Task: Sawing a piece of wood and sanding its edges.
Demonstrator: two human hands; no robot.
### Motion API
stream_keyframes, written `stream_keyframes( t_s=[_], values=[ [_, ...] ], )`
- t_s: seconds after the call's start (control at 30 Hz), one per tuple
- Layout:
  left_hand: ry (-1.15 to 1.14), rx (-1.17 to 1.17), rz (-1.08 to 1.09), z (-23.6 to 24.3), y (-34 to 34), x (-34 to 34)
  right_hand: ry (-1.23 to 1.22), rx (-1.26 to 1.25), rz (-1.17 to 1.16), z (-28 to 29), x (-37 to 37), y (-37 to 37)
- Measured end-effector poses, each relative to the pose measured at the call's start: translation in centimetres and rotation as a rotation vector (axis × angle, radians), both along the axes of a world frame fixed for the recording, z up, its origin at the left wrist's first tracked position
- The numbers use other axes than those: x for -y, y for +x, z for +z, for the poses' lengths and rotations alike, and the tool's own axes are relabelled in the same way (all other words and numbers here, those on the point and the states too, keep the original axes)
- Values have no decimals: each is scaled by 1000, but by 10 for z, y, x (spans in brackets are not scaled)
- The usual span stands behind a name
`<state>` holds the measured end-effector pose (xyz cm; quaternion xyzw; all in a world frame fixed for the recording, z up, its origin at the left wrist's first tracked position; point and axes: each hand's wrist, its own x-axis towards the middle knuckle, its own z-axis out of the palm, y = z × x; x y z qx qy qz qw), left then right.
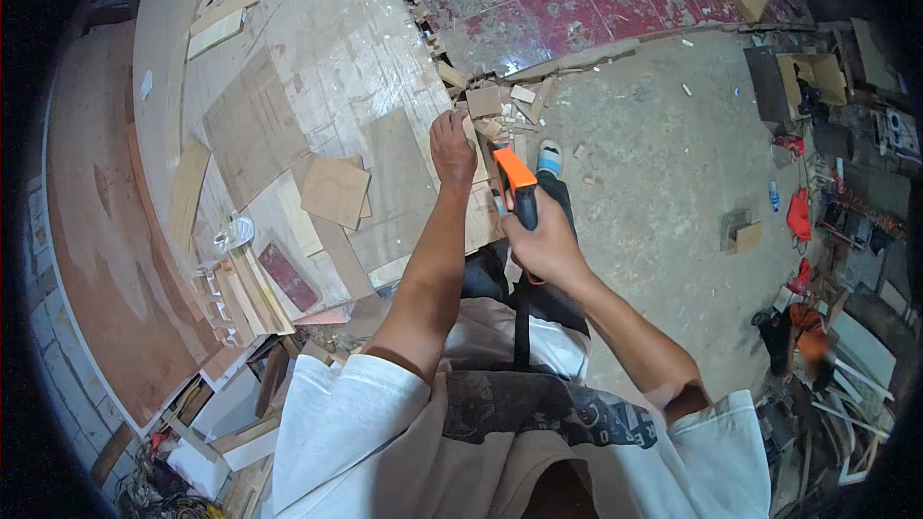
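Observation:
My right hand (546, 238) is wrapped round the black and orange handle of a hand saw (515, 169). The saw's blade points away from me, along the right edge of the worktable (336, 10). Just left of the blade, my left hand (452, 149) grips a pale wooden piece (469, 129) at the table edge, with its fingers curled over. Part of this piece is hidden under the hand. Whether the blade's teeth touch the wood I cannot tell.
Square plywood pieces (335, 190), a roll of clear tape (234, 233) and a dark red block (288, 278) lie on the table. Wood offcuts (484, 101) litter the floor beyond its right edge. An open cardboard box (815, 80) stands at far right.

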<state>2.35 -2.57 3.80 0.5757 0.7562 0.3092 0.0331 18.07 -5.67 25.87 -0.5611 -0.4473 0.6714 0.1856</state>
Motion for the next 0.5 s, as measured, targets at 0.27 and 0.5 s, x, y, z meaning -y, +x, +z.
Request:
stream_keyframes(
  t_s=[0.27, 0.5],
  values=[
    [-167, -74, 11, -26, -4, 11, 116, 166, 172, -115, -31, -53],
    [-96, -63, 46, -16, -8, -1, -36, 72, 126, -133, -67, -69]
  ],
)
